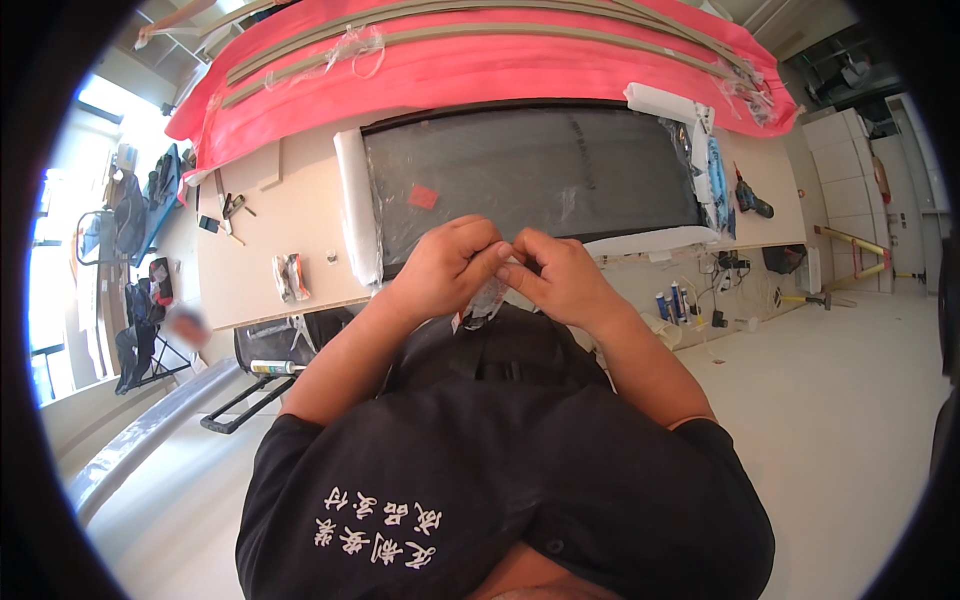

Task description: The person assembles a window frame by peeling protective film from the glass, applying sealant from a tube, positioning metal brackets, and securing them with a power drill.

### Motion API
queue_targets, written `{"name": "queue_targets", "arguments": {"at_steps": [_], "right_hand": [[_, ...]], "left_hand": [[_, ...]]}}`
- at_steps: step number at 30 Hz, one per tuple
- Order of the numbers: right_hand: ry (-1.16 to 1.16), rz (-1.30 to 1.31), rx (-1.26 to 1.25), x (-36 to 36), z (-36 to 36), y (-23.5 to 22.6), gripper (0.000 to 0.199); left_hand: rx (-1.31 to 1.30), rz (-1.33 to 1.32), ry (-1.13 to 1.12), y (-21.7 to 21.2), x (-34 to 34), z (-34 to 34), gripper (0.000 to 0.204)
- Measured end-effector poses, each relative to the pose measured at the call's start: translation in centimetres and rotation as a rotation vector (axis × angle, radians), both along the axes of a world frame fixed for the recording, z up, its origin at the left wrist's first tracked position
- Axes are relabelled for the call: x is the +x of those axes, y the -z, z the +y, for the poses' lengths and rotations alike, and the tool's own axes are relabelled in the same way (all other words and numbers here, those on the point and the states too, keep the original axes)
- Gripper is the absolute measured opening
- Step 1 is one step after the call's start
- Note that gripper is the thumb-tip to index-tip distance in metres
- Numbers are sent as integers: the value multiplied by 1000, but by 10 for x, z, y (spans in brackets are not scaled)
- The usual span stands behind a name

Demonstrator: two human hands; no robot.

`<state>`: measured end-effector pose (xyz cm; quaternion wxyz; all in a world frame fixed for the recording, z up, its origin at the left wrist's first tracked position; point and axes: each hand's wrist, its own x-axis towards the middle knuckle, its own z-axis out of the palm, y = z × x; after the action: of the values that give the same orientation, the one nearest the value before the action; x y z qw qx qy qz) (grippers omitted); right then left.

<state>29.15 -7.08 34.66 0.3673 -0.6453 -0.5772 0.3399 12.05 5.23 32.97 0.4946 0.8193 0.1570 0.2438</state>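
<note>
My left hand (pixel 452 262) and my right hand (pixel 550 275) meet in front of my body, fingers bent and thumbs pinched together. Between and below them hangs a small clear plastic bag (pixel 487 298), its top edge gripped by both hands. Something dark shows low in the bag, too small to make out. Just beyond my hands, a large dark glass panel (pixel 530 170) lies on the worktable, wrapped in clear film with white foam along its edges. A red label (pixel 422 197) sits on the panel.
Long beige strips (pixel 480 35) rest on pink sheeting (pixel 300 105) at the far side. Hand tools (pixel 232 212) and a small packet (pixel 291 277) lie left on the table; a cordless drill (pixel 752 198) lies right. Sealant tubes (pixel 675 302) stand below at right. A black hand truck (pixel 245 410) is lower left.
</note>
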Motion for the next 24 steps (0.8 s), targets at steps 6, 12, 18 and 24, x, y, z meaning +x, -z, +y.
{"name": "queue_targets", "arguments": {"at_steps": [6, 12, 18, 24], "right_hand": [[-59, -333, 330, -6, -11, 4, 23], [42, -276, 504, -17, -22, 21, 22], [256, -2, 591, -5, -35, 28, 26], [197, 5, 657, -2, -40, 32, 24]], "left_hand": [[-358, 32, -70, 8, 8, -22, 24], [-1027, -226, -340, 42, 9, -23, 28], [-1103, -408, -670, 56, -20, -2, 26], [-1108, -390, -845, 65, -51, -8, 24]]}}
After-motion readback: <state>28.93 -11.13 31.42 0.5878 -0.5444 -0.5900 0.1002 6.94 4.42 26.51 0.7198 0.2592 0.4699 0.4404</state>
